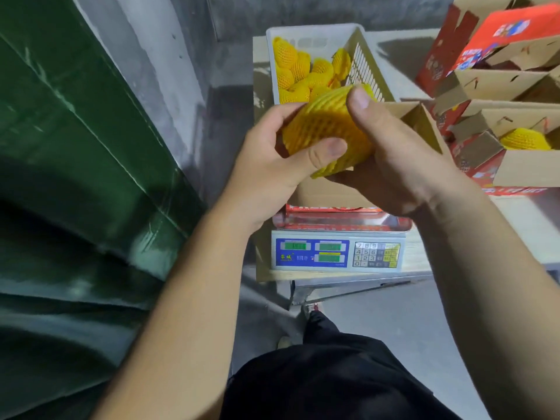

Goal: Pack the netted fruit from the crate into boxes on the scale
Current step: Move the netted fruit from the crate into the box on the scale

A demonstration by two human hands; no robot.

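A fruit in yellow foam netting (327,125) is held between both hands above the open cardboard box (424,122) that stands on the scale (339,253). My left hand (272,165) grips its left side with the thumb across the front. My right hand (391,153) cups it from the right and below, thumb on top. Behind, the white plastic crate (315,34) holds several more netted fruits (300,71). Most of the box's inside is hidden by my hands.
Open red-and-brown cartons (500,86) are stacked at the right; one holds a netted fruit (524,139). A green tarpaulin (75,147) fills the left side. The scale sits at the table's front edge. My dark trouser leg (333,383) is below.
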